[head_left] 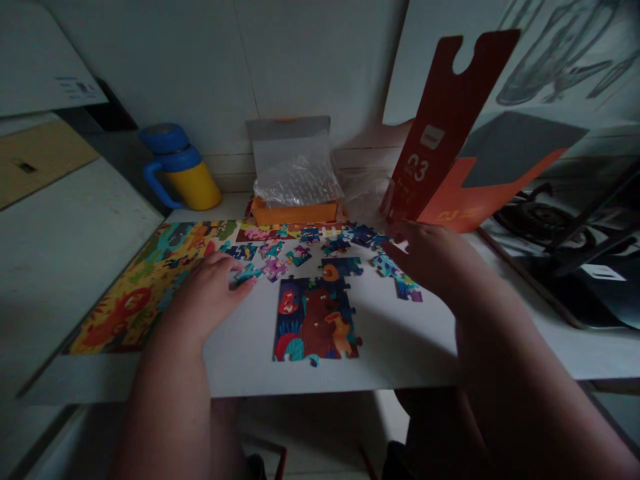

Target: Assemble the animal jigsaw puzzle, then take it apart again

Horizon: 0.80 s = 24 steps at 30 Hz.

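A partly joined jigsaw puzzle (317,317), showing a brown bear and other animals, lies at the middle of the white table. To its left, my left hand (213,280) rests low, thumb and forefinger apart beside a teal puzzle piece (247,273); whether they touch it I cannot make out. My right hand (425,253) reaches over the right end of the loose pieces, its fingers parted near dark blue pieces (364,235). Just below it are joined teal pieces (385,265) and a purple-green piece (409,291). Pink-purple pieces (275,268) lie between the hands.
A yellow-orange animal picture sheet (120,313) lies at left, partly under my left arm. Behind stand a blue-yellow jug (193,180), an open orange box (295,213) with plastic wrap, and a tall red-orange carton (425,153). A gas stove (545,220) is at right.
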{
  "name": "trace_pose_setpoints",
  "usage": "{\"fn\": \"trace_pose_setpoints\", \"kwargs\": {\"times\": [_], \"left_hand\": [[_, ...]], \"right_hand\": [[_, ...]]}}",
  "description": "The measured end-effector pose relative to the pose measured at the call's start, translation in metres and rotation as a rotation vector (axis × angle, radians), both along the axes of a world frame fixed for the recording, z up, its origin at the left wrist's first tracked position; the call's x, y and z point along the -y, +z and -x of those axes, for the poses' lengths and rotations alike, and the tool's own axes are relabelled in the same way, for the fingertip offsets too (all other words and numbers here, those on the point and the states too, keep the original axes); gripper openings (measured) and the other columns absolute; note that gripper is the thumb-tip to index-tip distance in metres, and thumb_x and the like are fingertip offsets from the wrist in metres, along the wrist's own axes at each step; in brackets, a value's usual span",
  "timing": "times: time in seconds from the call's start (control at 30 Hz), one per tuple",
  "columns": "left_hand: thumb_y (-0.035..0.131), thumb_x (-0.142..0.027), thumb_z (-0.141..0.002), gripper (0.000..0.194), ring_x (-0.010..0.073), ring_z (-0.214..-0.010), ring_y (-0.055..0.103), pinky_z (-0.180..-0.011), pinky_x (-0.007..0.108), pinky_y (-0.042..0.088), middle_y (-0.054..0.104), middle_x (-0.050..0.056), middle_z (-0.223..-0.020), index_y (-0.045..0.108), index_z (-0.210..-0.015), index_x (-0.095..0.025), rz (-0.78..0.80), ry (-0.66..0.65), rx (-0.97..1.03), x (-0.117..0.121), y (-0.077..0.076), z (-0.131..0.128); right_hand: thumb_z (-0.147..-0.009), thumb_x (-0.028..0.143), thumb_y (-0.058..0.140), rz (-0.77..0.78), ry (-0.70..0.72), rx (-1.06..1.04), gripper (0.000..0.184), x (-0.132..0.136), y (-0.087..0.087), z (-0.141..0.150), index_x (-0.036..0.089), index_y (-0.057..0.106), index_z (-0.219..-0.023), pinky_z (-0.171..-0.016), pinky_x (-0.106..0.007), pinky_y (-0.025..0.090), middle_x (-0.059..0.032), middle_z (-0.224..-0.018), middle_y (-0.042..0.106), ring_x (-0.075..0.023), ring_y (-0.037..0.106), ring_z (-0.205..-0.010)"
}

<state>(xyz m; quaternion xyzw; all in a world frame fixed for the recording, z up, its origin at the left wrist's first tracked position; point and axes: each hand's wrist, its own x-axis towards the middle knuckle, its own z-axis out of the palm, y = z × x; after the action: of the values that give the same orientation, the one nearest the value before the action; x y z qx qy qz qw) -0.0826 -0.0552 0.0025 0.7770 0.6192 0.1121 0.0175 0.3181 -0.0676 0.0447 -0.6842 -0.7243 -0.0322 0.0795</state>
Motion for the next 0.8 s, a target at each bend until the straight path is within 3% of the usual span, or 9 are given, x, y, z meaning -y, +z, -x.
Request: {"fn": "trace_pose_setpoints", "kwargs": {"times": [0.17, 0.3, 0.4, 0.6, 0.8], "left_hand": [[0.058, -0.047, -0.096, 0.033, 0.034, -0.119, 0.066, -0.112, 0.05, 0.051, 0.068, 0.015, -0.119, 0.069, -0.105, -0.018, 0.018, -0.011, 0.052, 0.0, -0.001, 0.001], [0.058, -0.045, -0.097, 0.029, 0.0342, -0.122, 0.065, -0.113, 0.049, 0.05, 0.069, 0.015, -0.121, 0.068, -0.105, -0.019, 0.017, -0.02, 0.064, 0.003, -0.001, -0.001], [0.058, -0.043, -0.098, 0.027, 0.0341, -0.124, 0.064, -0.114, 0.049, 0.05, 0.069, 0.015, -0.123, 0.067, -0.108, -0.019, 0.001, -0.013, 0.042, 0.004, -0.002, -0.004], [0.057, -0.043, -0.099, 0.029, 0.0333, -0.124, 0.064, -0.114, 0.048, 0.05, 0.068, 0.014, -0.124, 0.068, -0.111, -0.019, 0.019, 0.001, 0.03, 0.004, -0.002, -0.007], [0.055, -0.044, -0.1, 0.03, 0.0334, -0.124, 0.064, -0.114, 0.048, 0.05, 0.068, 0.014, -0.124, 0.067, -0.111, -0.019, 0.017, 0.007, 0.021, 0.004, -0.004, -0.006]], "right_hand": [[-0.102, 0.037, 0.064, 0.048, 0.087, 0.106, 0.035, -0.053, -0.018, 0.024, 0.014, 0.071, -0.128, -0.091, -0.041, 0.051, -0.022, -0.122, 0.077, -0.0363, 0.071, -0.115], [-0.104, 0.038, 0.063, 0.042, 0.058, 0.056, 0.032, -0.066, -0.037, 0.021, 0.015, 0.071, -0.124, -0.087, -0.04, 0.052, -0.0196, -0.117, 0.079, -0.0346, 0.073, -0.107], [-0.1, 0.041, 0.069, -0.005, 0.098, -0.017, 0.031, -0.065, -0.04, 0.011, 0.018, 0.071, -0.121, -0.086, -0.039, 0.052, -0.0172, -0.115, 0.079, -0.0332, 0.073, -0.105], [-0.094, 0.037, 0.074, -0.059, 0.136, -0.16, 0.033, -0.048, -0.025, -0.006, 0.02, 0.069, -0.122, -0.076, -0.036, 0.051, -0.0136, -0.108, 0.081, -0.0294, 0.075, -0.094], [-0.084, 0.024, 0.079, 0.199, 0.333, -0.11, 0.027, -0.034, -0.02, -0.015, 0.023, 0.079, -0.11, -0.072, -0.031, 0.053, -0.0072, -0.098, 0.082, -0.0238, 0.075, -0.081]]}}
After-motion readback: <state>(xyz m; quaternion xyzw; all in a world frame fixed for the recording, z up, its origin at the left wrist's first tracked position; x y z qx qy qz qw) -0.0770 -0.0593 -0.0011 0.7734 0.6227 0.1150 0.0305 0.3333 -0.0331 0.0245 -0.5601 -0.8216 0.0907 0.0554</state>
